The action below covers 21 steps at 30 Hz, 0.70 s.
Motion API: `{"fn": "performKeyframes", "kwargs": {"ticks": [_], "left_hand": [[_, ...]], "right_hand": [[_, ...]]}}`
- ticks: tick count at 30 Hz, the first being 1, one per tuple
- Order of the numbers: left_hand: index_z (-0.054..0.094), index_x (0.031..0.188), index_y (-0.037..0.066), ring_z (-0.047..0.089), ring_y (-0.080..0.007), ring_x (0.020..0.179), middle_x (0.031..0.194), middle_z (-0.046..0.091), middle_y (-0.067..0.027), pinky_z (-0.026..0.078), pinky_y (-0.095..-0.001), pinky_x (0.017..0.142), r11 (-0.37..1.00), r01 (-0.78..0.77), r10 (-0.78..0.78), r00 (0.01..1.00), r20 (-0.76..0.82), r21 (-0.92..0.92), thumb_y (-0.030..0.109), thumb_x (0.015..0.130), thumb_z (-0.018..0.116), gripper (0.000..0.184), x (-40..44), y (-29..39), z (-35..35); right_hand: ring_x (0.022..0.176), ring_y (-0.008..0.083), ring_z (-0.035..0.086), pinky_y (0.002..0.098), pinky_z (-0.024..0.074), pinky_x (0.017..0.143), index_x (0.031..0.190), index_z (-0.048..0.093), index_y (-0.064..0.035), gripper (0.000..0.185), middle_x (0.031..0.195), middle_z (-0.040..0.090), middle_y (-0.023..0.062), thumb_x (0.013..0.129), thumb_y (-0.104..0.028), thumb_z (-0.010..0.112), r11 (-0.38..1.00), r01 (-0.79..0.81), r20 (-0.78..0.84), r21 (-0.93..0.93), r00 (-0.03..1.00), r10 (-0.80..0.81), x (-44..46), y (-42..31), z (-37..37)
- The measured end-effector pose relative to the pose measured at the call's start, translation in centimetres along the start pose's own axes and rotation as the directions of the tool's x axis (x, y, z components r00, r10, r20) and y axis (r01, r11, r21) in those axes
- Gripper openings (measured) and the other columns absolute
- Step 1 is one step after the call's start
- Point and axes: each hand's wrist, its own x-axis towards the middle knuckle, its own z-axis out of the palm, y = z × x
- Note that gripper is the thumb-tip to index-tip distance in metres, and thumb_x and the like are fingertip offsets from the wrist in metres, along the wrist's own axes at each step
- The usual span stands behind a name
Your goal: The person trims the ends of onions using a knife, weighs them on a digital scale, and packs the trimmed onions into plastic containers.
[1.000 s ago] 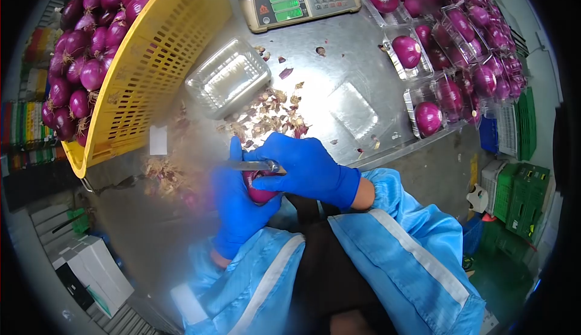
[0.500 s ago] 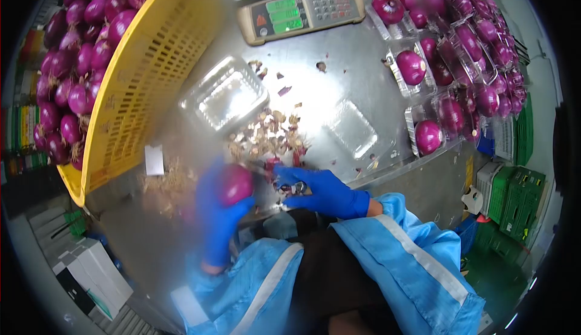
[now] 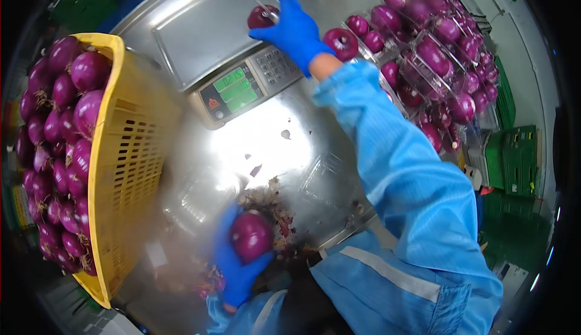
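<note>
My left hand (image 3: 237, 268), in a blue glove, is closed round a large red onion (image 3: 252, 236) low over the metal table. At the scale (image 3: 233, 90), my blue-gloved right hand (image 3: 293, 29) reaches across the platform's near right corner. Its thumb and fingers span a second red onion (image 3: 260, 18), gripping it from the right. A thin, clear or shiny edge runs by that onion; I cannot tell whether it belongs to a tray or a tool. Beside my left hand lie dry onion skins (image 3: 272, 205) and a clear plastic tray (image 3: 203, 196).
A yellow crate (image 3: 130, 153) full of red onions stands tilted at the left. On the right, clear packs of onions (image 3: 433, 56) are piled up, with a single onion (image 3: 340, 44) at their near side. Another clear tray (image 3: 321, 177) lies mid-table.
My right hand has moved from low by the skins up to the onion on the scale. The left hand still holds its onion. The view has shifted towards the scale.
</note>
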Motion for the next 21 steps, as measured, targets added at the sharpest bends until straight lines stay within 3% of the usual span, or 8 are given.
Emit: {"fn": "performKeyframes", "kwargs": {"ticks": [5, 8, 10, 12, 14, 16, 18, 21], "left_hand": [[0.040, 0.142, 0.006, 0.049, -0.0258, 0.120, 0.133, 0.048, -0.0125, 0.039, -0.0372, 0.104, 0.976, -0.151, 0.126, 0.979, 0.162, 0.154, 0.009, 0.057, 0.077, 0.092, 4.6, 0.8, 3.9], [0.042, 0.141, 0.008, 0.051, -0.0268, 0.117, 0.129, 0.050, -0.0122, 0.041, -0.0380, 0.102, 0.928, -0.267, 0.198, 0.944, 0.262, 0.259, 0.003, 0.056, 0.077, 0.092, 6.0, -0.2, 5.5], [0.042, 0.140, 0.008, 0.052, -0.0285, 0.115, 0.126, 0.052, -0.0123, 0.042, -0.0391, 0.100, 0.933, -0.312, 0.248, 0.919, 0.307, 0.180, 0.006, 0.054, 0.082, 0.095, 6.2, -0.9, 7.5], [0.042, 0.140, 0.008, 0.052, -0.0293, 0.115, 0.125, 0.053, -0.0122, 0.043, -0.0397, 0.100, 0.912, -0.365, 0.275, 0.882, 0.383, 0.186, 0.007, 0.053, 0.083, 0.096, 6.1, -1.8, 9.0], [0.042, 0.139, 0.008, 0.052, -0.0316, 0.112, 0.126, 0.053, -0.0126, 0.043, -0.0412, 0.097, 0.858, -0.458, 0.334, 0.842, 0.424, 0.233, 0.008, 0.051, 0.083, 0.097, 5.9, -3.4, 10.6], [0.042, 0.139, 0.009, 0.051, -0.0324, 0.110, 0.125, 0.054, -0.0122, 0.044, -0.0418, 0.096, 0.790, -0.558, 0.407, 0.787, 0.463, 0.255, 0.008, 0.051, 0.082, 0.097, 5.9, -4.7, 12.2], [0.042, 0.139, 0.009, 0.050, -0.0330, 0.108, 0.124, 0.054, -0.0114, 0.041, -0.0450, 0.097, 0.743, -0.556, 0.367, 0.804, 0.468, 0.373, 0.011, 0.052, 0.080, 0.095, 5.6, -6.0, 13.5], [0.045, 0.137, 0.008, 0.047, -0.0348, 0.113, 0.123, 0.054, -0.0118, 0.035, -0.0481, 0.101, 0.574, -0.624, 0.415, 0.780, 0.468, 0.530, 0.019, 0.057, 0.077, 0.086, 5.9, -9.0, 14.8]], "right_hand": [[0.110, 0.0357, 0.060, 0.0418, 0.0477, 0.095, 0.135, 0.047, -0.0072, 0.096, 0.119, 0.060, 0.0198, 0.058, -0.052, 0.082, 0.983, -0.109, 0.342, -0.151, 0.927, 0.155, 2.2, 1.3, -0.1], [0.109, 0.0343, 0.060, 0.0416, 0.0482, 0.094, 0.133, 0.048, -0.0067, 0.092, 0.119, 0.061, 0.0184, 0.060, -0.050, 0.082, 0.994, -0.074, 0.170, 0.082, 0.984, 0.060, -3.3, 1.4, -3.6], [0.111, 0.0316, 0.060, 0.0404, 0.0477, 0.095, 0.133, 0.047, -0.0072, 0.089, 0.123, 0.060, 0.0162, 0.062, -0.046, 0.082, 0.984, -0.046, 0.132, 0.173, 0.991, 0.023, -10.3, 2.0, -7.0], [0.117, 0.0287, 0.057, 0.0385, 0.0458, 0.098, 0.136, 0.044, -0.0095, 0.086, 0.129, 0.056, 0.0144, 0.063, -0.035, 0.084, 0.965, -0.220, 0.331, 0.146, 0.930, 0.162, -18.0, 1.4, -12.1], [0.113, 0.0300, 0.060, 0.0379, 0.0481, 0.096, 0.139, 0.043, -0.0118, 0.089, 0.125, 0.059, 0.0147, 0.063, -0.030, 0.085, 0.957, -0.258, 0.367, 0.128, 0.909, 0.196, -25.8, 2.4, -15.9], [0.118, 0.0307, 0.057, 0.0373, 0.0452, 0.101, 0.141, 0.041, -0.0123, 0.089, 0.130, 0.056, 0.0155, 0.064, -0.024, 0.085, 0.845, -0.526, 0.481, 0.095, 0.767, 0.424, -30.7, 1.5, -18.6], [0.121, 0.0300, 0.054, 0.0367, 0.0437, 0.102, 0.141, 0.041, -0.0124, 0.086, 0.134, 0.053, 0.0154, 0.067, -0.019, 0.083, 0.847, -0.529, 0.467, 0.045, 0.761, 0.451, -34.5, 1.7, -19.2], [0.123, 0.0293, 0.052, 0.0361, 0.0440, 0.101, 0.141, 0.041, -0.0121, 0.079, 0.137, 0.050, 0.0147, 0.072, -0.012, 0.079, 0.912, -0.351, 0.351, 0.214, 0.899, 0.263, -37.9, 3.1, -17.2]]}}
